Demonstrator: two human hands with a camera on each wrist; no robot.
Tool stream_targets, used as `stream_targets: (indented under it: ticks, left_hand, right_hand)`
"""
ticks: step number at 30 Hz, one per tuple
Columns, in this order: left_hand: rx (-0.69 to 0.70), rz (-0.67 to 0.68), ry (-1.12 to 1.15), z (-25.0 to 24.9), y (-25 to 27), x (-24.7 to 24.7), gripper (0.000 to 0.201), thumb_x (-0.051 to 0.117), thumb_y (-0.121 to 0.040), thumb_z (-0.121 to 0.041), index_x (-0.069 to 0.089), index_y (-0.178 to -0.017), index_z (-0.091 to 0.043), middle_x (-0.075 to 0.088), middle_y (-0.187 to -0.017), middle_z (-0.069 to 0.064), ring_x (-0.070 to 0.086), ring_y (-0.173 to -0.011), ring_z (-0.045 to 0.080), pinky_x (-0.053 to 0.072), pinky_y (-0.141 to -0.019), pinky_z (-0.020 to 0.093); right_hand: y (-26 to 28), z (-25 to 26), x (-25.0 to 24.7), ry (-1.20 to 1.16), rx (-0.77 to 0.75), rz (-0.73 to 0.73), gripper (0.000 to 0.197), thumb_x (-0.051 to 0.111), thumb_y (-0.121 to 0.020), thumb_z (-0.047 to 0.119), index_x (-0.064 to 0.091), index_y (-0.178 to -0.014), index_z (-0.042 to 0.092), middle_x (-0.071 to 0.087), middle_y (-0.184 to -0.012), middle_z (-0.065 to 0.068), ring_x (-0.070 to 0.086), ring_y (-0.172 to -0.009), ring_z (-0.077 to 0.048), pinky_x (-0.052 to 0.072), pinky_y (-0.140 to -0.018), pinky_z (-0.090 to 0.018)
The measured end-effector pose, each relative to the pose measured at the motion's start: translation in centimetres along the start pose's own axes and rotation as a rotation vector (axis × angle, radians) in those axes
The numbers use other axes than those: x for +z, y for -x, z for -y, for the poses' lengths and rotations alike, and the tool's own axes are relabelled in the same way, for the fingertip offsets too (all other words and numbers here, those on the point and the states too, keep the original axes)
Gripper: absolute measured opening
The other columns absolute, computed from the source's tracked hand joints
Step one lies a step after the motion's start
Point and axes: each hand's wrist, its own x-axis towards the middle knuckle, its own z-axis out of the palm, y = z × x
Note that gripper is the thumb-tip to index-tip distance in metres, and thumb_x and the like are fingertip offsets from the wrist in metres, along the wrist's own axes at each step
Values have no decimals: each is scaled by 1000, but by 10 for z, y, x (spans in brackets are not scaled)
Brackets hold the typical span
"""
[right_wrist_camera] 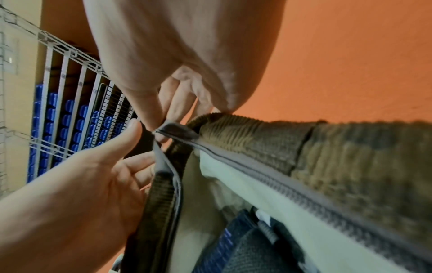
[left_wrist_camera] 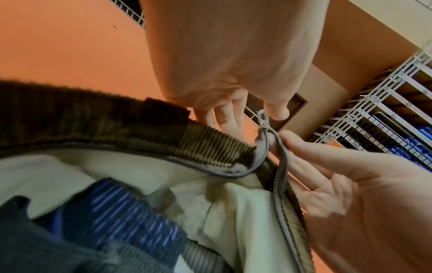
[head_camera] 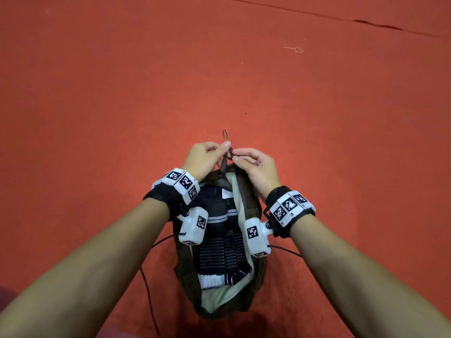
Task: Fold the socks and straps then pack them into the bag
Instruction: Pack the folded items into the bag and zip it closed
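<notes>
One brown bag [head_camera: 258,269] lies open on the red floor [head_camera: 97,93]. Its inside is pale. Dark striped socks [head_camera: 219,252] lie packed in it, but I cannot tell how many. One has a white cuff.

Two hands meet at the far end of the bag. The left hand [head_camera: 207,158] pinches the zip pull [left_wrist_camera: 263,119] between thumb and finger. Its other fingers are curled. The right hand [head_camera: 258,168] pinches the grey zip tape [left_wrist_camera: 280,166] just beside the pull, with thumb and first finger. In the left wrist view its other fingers [left_wrist_camera: 311,164] are straighter and lie along the bag's edge.

The zip is open along the whole top. Its two sides join only at the end where the hands are.

One small gold clip [head_camera: 225,135] lies on the floor just past the fingers. One bit of pale thread [head_camera: 295,49] lies far off. Each wrist wears one band with black and white squares.
</notes>
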Motion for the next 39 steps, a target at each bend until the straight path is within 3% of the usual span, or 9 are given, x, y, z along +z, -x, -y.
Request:
stream_targets:
  ticks: [5, 8, 12, 17, 20, 25, 28, 32, 39]
  left_hand:
    - [124, -74, -58, 6, -5, -4, 24, 74, -91, -30, 76, -113, -22, 67, -95, -2, 65, -83, 14, 50, -80, 30]
    - [140, -118, -26, 6, -2, -2, 31, 77, -88, -23, 75, -118, -16, 69, -91, -1, 65, -81, 15, 54, -82, 33]
    - [192, -193, 13, 8, 2, 1, 12, 87, -77, -21, 77, -84, -21, 74, -69, -6, 69, -63, 10, 57, -71, 27]
    - [352, -229, -96, 8, 8, 0, 10, 88, -74, -22, 79, -77, -20, 71, -80, -5, 63, -73, 8, 46, -70, 20]
    - [379, -154, -106, 10, 12, -3, 10, 87, -76, -20, 78, -75, -17, 73, -84, -5, 67, -79, 10, 51, -75, 24]
    - [326, -54, -69, 19, 21, -9, 9, 86, -76, -12, 77, -76, -13, 76, -90, -6, 70, -88, 6, 52, -87, 25]
    - [302, -134, -112, 19, 26, -10, 9, 86, -76, -15, 78, -75, -14, 75, -85, -5, 66, -83, 4, 45, -77, 12]
    - [261, -206, -129, 16, 24, -9, 11, 84, -79, -20, 76, -76, -14, 72, -78, -9, 56, -63, -5, 43, -66, 12]
    - [319, -183, -154, 23, 30, 6, 10, 85, -78, -20, 77, -76, -15, 74, -81, -4, 65, -77, 10, 45, -71, 17]
  right_hand:
    - [1, 2, 5, -90, 60, 78, 27, 71, -91, 0, 55, -108, 12, 78, -98, -15, 76, -90, -26, 61, -81, -41]
    - [-4, 5, 5, -98, 137, 97, 24, 67, -97, 14, 58, -119, 13, 76, -107, -16, 76, -95, -29, 61, -81, -39]
    - [-16, 19, 4, 52, 171, 115, 34, 61, -99, 44, 74, -105, 13, 76, -93, -3, 68, -76, -14, 56, -65, -25]
    - [-25, 23, 2, 24, 248, 177, 26, 65, -99, 25, 74, -112, 4, 72, -85, -3, 66, -67, -12, 57, -62, -23]
    - [-31, 29, 5, 154, 247, 208, 22, 55, -104, 24, 71, -97, 10, 68, -79, -3, 67, -63, -11, 58, -60, -24]
    - [-53, 34, 14, 348, 195, 36, 29, 46, -108, 20, 60, -84, 12, 61, -68, -10, 58, -43, -12, 54, -41, -27]
    - [-46, 27, 23, 330, 193, -64, 37, 45, -108, 30, 62, -82, 11, 63, -67, -10, 58, -52, -18, 55, -49, -31]
    - [-13, 19, 26, 307, 299, 6, 57, 56, -95, 59, 72, -85, 5, 73, -78, -3, 68, -70, -18, 55, -66, -31]
    - [-11, 12, 17, 211, 282, -23, 25, 76, -90, 25, 77, -87, 0, 70, -78, -12, 63, -69, -20, 50, -66, -32]
